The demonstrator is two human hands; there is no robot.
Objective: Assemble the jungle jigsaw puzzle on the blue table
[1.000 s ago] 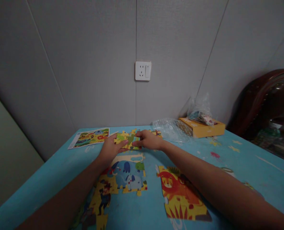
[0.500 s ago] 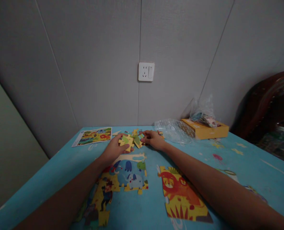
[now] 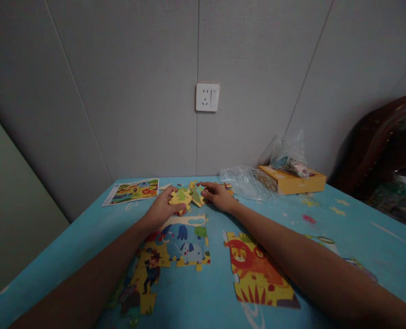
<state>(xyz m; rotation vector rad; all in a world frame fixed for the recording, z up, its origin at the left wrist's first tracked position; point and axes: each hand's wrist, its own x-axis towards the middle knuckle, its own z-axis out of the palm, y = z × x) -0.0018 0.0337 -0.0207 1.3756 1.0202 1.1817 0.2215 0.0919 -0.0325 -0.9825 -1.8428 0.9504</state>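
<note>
Stretched across a blue table (image 3: 192,297), facing a grey wall (image 3: 137,91). Pinching a puzzle piece (image 3: 181,197) in the left hand (image 3: 163,206); half-curling the right hand (image 3: 219,197), cannot tell whether gripping.

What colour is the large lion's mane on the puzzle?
Red; the mane shows in the head view.

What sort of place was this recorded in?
Probably a room in a home: a wall socket, a blue-topped table bearing partly joined jigsaw sections, and what looks like a studded chair.
</note>
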